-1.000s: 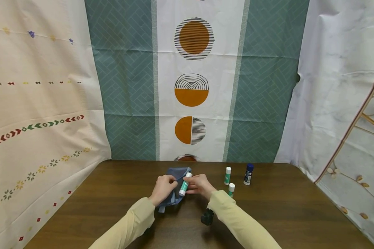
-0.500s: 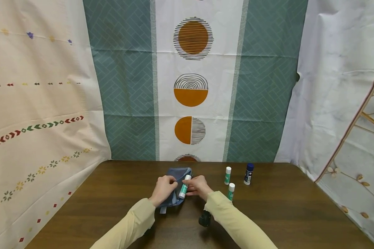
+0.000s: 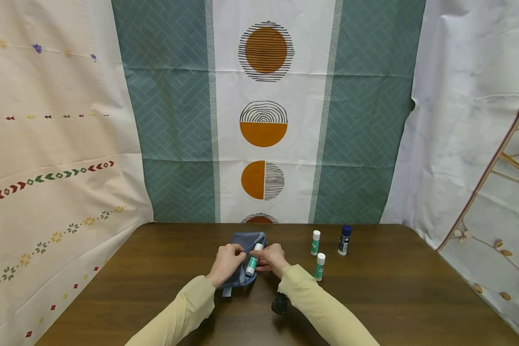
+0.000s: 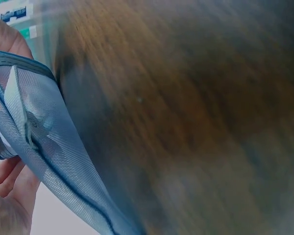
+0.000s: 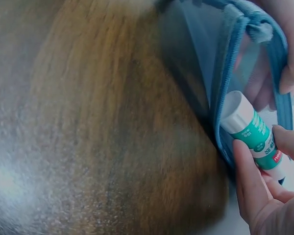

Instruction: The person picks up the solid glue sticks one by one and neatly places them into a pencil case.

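Glue stick (image 3: 253, 262) held at the mouth of a mesh pouch (image 3: 242, 239).
The pouch is pinched at nine o'clock by the left hand (image 3: 227, 262) — presumably to spread the opening; the stick, its lower end toward seven o'clock, is clasped by the right hand (image 3: 275, 258). Three capped sticks (image 3: 315, 243) are stood upright on the counter (image 3: 393, 288) toward three o'clock.

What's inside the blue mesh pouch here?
At the open mouth of the pouch is the white end of a glue stick, held by the right hand. Deeper in, the pouch's walls and the glue stick block the view; other contents cannot be told.
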The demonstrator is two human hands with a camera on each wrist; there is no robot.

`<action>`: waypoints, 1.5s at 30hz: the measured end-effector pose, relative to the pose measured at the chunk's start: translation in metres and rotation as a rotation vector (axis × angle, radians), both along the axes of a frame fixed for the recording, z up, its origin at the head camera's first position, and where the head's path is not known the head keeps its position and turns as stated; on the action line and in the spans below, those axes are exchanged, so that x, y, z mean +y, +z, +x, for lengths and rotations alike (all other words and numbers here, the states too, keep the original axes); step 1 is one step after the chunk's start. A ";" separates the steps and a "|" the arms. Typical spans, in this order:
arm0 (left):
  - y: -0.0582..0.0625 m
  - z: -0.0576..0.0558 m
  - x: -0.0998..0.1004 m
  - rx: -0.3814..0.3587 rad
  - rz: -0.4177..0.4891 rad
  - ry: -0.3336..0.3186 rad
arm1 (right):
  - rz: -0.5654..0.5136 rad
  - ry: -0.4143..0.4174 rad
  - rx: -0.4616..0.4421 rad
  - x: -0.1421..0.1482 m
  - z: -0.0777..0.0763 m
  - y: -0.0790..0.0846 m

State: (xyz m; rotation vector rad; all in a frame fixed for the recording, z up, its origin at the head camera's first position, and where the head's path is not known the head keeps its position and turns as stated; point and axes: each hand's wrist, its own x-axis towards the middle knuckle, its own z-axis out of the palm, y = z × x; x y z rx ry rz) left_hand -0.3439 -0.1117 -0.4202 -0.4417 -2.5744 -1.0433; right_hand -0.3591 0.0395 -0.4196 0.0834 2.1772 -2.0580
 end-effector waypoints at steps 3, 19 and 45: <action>0.001 0.000 0.000 0.000 0.000 -0.002 | 0.026 -0.017 0.017 -0.001 0.000 0.000; 0.002 0.000 0.000 0.026 -0.002 -0.005 | 0.076 -0.018 0.062 -0.004 0.000 -0.001; -0.001 -0.001 -0.003 0.003 0.020 -0.022 | 0.090 0.006 0.093 -0.003 0.000 0.038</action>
